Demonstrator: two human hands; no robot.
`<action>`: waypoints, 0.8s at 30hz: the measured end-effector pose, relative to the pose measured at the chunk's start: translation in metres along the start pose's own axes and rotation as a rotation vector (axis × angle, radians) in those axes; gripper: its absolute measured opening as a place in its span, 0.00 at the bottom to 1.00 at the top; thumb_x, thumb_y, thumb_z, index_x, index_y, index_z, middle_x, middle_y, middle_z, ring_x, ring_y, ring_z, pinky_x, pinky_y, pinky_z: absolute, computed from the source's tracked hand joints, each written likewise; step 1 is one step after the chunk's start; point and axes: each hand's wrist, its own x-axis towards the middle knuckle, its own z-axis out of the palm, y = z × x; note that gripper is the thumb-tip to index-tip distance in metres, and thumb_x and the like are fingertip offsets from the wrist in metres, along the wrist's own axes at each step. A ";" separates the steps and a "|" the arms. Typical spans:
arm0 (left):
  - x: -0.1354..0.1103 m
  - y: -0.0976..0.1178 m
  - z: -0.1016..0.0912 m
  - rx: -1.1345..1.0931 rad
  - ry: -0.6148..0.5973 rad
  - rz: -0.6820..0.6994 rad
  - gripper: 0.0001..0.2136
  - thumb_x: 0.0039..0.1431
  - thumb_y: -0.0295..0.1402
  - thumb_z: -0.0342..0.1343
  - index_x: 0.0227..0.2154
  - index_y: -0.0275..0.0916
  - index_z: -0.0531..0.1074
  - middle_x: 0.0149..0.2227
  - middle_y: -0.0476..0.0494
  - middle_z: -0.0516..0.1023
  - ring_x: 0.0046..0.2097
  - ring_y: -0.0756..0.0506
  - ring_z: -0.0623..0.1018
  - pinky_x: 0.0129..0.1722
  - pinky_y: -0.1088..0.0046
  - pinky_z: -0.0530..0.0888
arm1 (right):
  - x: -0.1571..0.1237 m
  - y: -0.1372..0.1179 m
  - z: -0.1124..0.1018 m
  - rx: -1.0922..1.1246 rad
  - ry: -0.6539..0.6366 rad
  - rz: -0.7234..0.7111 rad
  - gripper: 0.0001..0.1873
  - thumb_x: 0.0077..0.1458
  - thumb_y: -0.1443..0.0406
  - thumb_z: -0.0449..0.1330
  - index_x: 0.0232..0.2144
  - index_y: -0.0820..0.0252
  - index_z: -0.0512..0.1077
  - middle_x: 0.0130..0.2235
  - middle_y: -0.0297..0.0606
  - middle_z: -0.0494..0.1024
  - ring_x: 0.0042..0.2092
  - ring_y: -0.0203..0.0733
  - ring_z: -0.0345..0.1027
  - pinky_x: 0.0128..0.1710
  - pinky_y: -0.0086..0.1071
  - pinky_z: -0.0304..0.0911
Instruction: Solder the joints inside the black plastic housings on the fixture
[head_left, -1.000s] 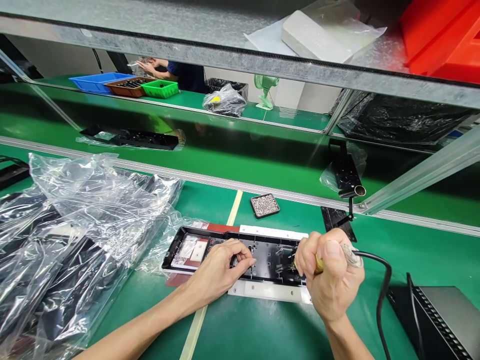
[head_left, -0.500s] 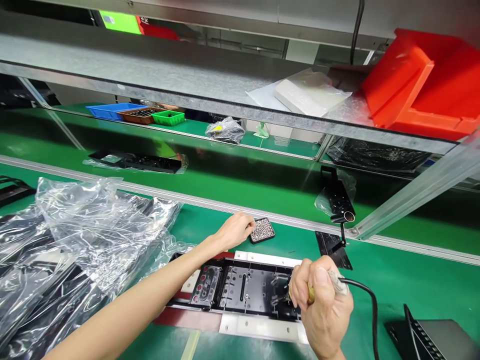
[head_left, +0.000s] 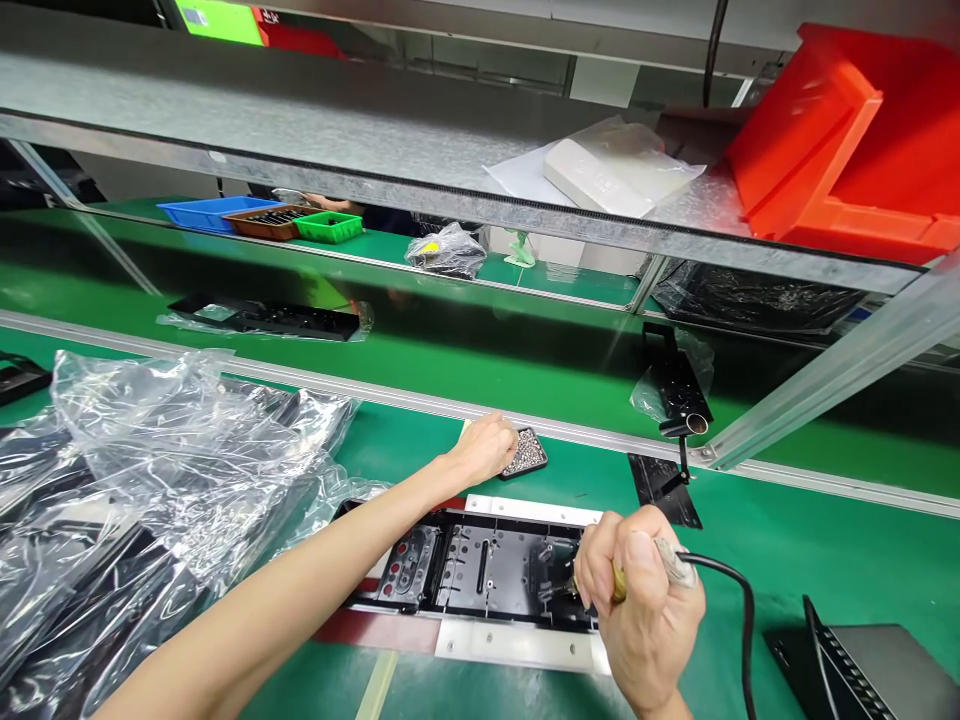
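My right hand [head_left: 645, 600] is wrapped around a corded soldering iron [head_left: 619, 580], its metal tip pointing left over a black plastic housing [head_left: 517, 570]. Whether the tip touches the housing I cannot tell. The housing lies lengthwise in a fixture with white side strips [head_left: 517, 645]. Beyond it, my left hand [head_left: 486, 450] is bent at the left edge of a small black dish [head_left: 527, 455] full of tiny silvery metal pieces. Its fingers are drawn together, and their tips are hidden behind the hand.
A pile of clear plastic bags with black parts [head_left: 187, 470] covers the left. Right of the fixture are a black cable [head_left: 739, 590] and a dark part [head_left: 870, 660]. A metal shelf [head_left: 337, 130] with a red bin [head_left: 840, 150] spans above. A co-worker's hand [head_left: 334, 205] shows behind.
My left hand has moved slightly relative to the dish, its fingers now turned over the dish's left edge. The right hand with the soldering iron stays nearly still. The view has shifted a little.
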 end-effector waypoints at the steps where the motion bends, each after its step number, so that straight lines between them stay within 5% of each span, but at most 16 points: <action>1: -0.002 0.003 -0.005 -0.014 0.012 -0.018 0.08 0.57 0.22 0.53 0.25 0.37 0.73 0.29 0.40 0.77 0.40 0.40 0.75 0.49 0.61 0.71 | 0.000 0.000 0.000 0.001 -0.003 0.000 0.16 0.66 0.62 0.53 0.24 0.56 0.60 0.18 0.27 0.60 0.19 0.31 0.52 0.16 0.24 0.50; 8: -0.065 0.029 -0.048 -0.179 0.013 -0.100 0.07 0.62 0.32 0.55 0.36 0.42 0.78 0.36 0.49 0.81 0.37 0.47 0.77 0.39 0.72 0.71 | 0.000 -0.001 -0.001 -0.001 -0.020 -0.020 0.15 0.66 0.62 0.53 0.25 0.56 0.60 0.17 0.26 0.61 0.19 0.31 0.53 0.16 0.24 0.51; 13: -0.109 0.041 -0.053 -0.358 -0.095 -0.058 0.08 0.66 0.36 0.55 0.36 0.43 0.79 0.37 0.49 0.81 0.42 0.46 0.76 0.44 0.71 0.70 | 0.001 -0.001 -0.001 -0.006 -0.030 -0.028 0.16 0.67 0.63 0.53 0.25 0.56 0.60 0.17 0.26 0.61 0.20 0.31 0.54 0.17 0.25 0.51; 24: -0.106 0.035 -0.038 -0.299 -0.144 0.187 0.06 0.66 0.30 0.56 0.34 0.41 0.78 0.35 0.48 0.81 0.43 0.45 0.73 0.44 0.69 0.69 | 0.000 0.000 0.000 -0.013 -0.028 -0.027 0.16 0.67 0.63 0.53 0.25 0.56 0.60 0.18 0.26 0.61 0.20 0.31 0.54 0.17 0.26 0.51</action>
